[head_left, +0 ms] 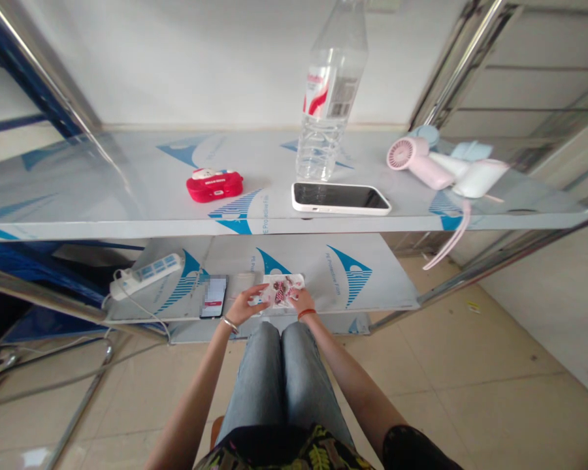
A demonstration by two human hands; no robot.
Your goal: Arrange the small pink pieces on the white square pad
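On the lower shelf, in front of my knees, lies a small whitish, partly see-through piece with a pink and dark red pattern; its kind is too small to make out. My left hand is at its left side, thumb and index finger curved around the edge. At its right side my right hand has its fingers bent inward and closed on the edge. A phone with a lit screen lies left of my left hand. Beside it is a pale, clear flat item.
A white power strip with cables lies at the lower shelf's left. On the upper shelf above my hands stand a red case, a clear bottle, a white-edged phone, a pink handheld fan and a white one.
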